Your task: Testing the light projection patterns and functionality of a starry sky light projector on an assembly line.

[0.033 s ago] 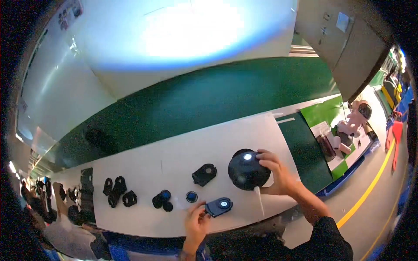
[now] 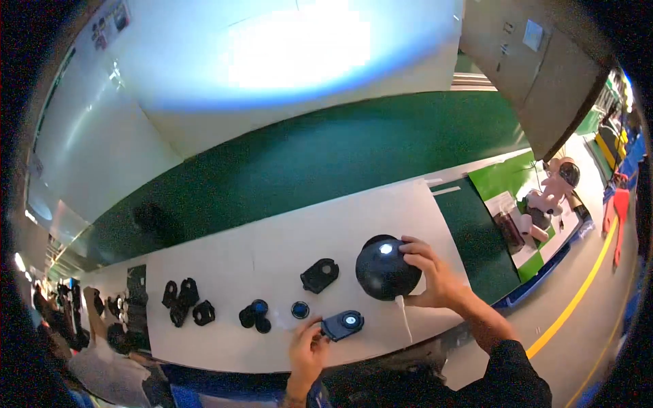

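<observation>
My right hand (image 2: 437, 279) grips the right side of a glossy black ball-shaped device (image 2: 382, 275) with a bright white spot on its upper side. A white cable (image 2: 405, 319) hangs from its underside. In my left hand (image 2: 307, 353), fingers and thumb pinch the left end of a flat dark holder (image 2: 338, 325) with a round, brightly lit opening. Just left of that holder lies a small dark round lens (image 2: 300, 310). A similar black holder (image 2: 320, 275) rests on the white table behind it. What supports the ball from below is hidden.
Several black ring-shaped parts (image 2: 180, 300) and a group of round lenses (image 2: 255, 316) lie on the white worktop (image 2: 224, 258) to the left. A glaring light patch (image 2: 299, 47) covers the wall panel. Pinkish-white devices (image 2: 544, 200) stand on the right. Another person (image 2: 105, 367) sits at far left.
</observation>
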`<state>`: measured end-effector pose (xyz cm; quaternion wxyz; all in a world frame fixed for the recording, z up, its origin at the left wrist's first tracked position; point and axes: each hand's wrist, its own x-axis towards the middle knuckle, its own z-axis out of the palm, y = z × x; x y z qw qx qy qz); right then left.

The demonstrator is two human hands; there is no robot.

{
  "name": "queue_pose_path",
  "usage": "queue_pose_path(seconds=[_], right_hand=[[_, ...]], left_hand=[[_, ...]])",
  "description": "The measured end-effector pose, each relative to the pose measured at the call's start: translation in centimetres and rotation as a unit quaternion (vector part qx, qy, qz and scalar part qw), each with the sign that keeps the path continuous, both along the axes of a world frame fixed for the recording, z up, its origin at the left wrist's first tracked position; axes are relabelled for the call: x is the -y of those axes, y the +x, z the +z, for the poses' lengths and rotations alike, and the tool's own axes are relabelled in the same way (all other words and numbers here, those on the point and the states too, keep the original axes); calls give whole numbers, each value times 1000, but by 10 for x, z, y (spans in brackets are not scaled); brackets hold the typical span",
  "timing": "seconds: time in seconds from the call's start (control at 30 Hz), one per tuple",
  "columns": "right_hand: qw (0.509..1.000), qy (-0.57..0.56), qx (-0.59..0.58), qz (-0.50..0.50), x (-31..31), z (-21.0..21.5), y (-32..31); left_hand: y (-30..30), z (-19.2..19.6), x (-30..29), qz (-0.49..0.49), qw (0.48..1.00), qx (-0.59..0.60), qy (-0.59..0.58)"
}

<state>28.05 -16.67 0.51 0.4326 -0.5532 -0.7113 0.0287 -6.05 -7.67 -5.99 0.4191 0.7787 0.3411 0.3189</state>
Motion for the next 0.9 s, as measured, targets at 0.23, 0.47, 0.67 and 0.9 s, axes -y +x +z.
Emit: queue_pose_path(seconds=[0.23, 0.47, 0.67, 0.9], right_hand=[[999, -27, 32, -18, 1, 14, -1], [967, -239, -80, -43, -14, 42, 16], [980, -177, -79, -46, -20, 29, 13], [976, -182, -91, -77, -17, 0, 8]], left_hand=[[3, 10, -5, -13, 992, -79, 98], [7, 20, 0, 17, 982, -162, 99], [12, 20, 1, 6, 974, -170, 148], [2, 11, 2, 7, 977, -167, 133]])
